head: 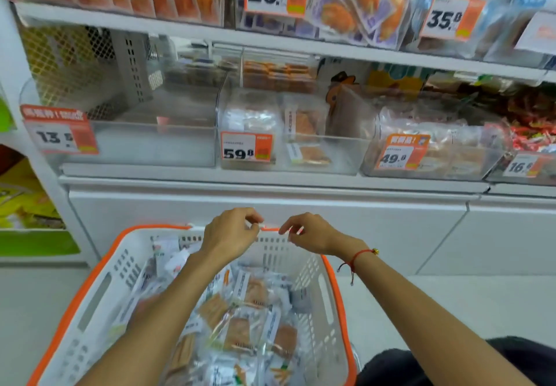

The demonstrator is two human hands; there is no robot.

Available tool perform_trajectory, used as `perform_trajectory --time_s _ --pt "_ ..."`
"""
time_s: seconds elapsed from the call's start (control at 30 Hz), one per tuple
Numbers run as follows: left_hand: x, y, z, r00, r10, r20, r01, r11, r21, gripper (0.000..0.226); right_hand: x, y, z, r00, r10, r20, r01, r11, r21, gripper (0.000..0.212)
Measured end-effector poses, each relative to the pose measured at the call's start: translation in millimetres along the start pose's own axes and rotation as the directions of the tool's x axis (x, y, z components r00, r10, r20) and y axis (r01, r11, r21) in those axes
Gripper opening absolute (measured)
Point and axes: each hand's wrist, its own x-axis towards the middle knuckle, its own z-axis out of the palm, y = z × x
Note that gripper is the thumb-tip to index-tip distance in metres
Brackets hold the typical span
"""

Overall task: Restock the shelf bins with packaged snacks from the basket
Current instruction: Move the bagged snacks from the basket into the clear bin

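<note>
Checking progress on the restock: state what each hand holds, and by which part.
Both hands, left and right, pinch with curled fingertips at the far rim of the basket. What they pinch is too blurred to tell; possibly a clear packet's edge.

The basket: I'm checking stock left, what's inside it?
The basket holds many clear-wrapped snack packs piled together. Lower layers and its bottom are covered by the pile and both forearms.

One basket point(90, 295), white with an orange rim, holds many snack packets point(240, 322), too overlapped to count. Above the basket, two hands point(231, 232) point(310, 233). Further above, four clear shelf bins point(156, 142) and seven orange price tags point(247, 150).
</note>
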Motion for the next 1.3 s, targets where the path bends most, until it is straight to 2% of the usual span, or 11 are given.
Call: perform_trajectory --time_s 0.3,0.4,0.53,0.63,0.8,0.87,0.97,1.03,1.17,1.23,1.3 --pt "-44.2 -118.3 95.0 0.938 -0.284 0.198 0.299 0.953 -0.049 0.02 4.4 44.0 118.2 0.931 0.185 0.315 -0.188 0.982 -0.021 0.032" --pt "-57.1 -144.5 121.3 0.906 -0.311 0.286 0.322 0.947 0.008 0.023 6.0 51.7 157.8 0.906 0.193 0.377 -0.179 0.981 -0.072 0.041" --pt "-65.4 -159.5 141.7 0.925 -0.318 0.208 0.284 0.942 0.178 0.036 9.5 53.9 206.5 0.935 0.161 0.315 -0.135 0.985 -0.103 0.077" --pt "-62.3 -162.2 146.9 0.906 -0.399 0.138 0.37 0.908 0.198 0.055 10.6 54.1 226.4 0.963 0.143 0.23 -0.119 0.986 -0.116 0.093" --pt "-52.4 -159.3 149.5 0.864 -0.466 0.191 0.401 0.866 0.299 0.084 23.0 61.4 226.4 0.958 0.155 0.24 -0.144 0.988 -0.063 0.127" --pt "-52.2 -158.5 148.9 0.862 -0.467 0.196 0.392 0.86 0.326 0.086 25.4 61.0 220.7 0.94 0.167 0.298 -0.154 0.986 -0.065 0.118" --pt "-50.2 -158.4 148.0 0.872 -0.46 0.168 0.391 0.86 0.328 0.084 24.8 53.6 205.1 0.962 0.154 0.225 -0.11 0.975 -0.194 0.064" --pt "-47.0 -158.3 142.6 0.886 -0.443 0.137 0.384 0.867 0.319 0.083 25.9 50.9 198.0 0.979 0.131 0.158 -0.079 0.95 -0.301 0.043" --pt "-47.3 -165.3 140.3 0.899 -0.41 0.154 0.386 0.908 0.163 0.081 28.2 56.7 199.7 0.947 0.265 0.183 -0.22 0.947 -0.233 0.045" --pt "-48.1 -169.2 138.1 0.896 -0.414 0.16 0.415 0.909 0.029 0.063 25.3 59.2 202.4 0.915 0.354 0.192 -0.343 0.935 -0.088 0.051" --pt "-49.2 -172.2 133.3 0.91 -0.374 0.181 0.383 0.924 -0.017 0.039 23.6 62.6 203.4 0.914 0.395 0.093 -0.388 0.917 -0.087 0.064"
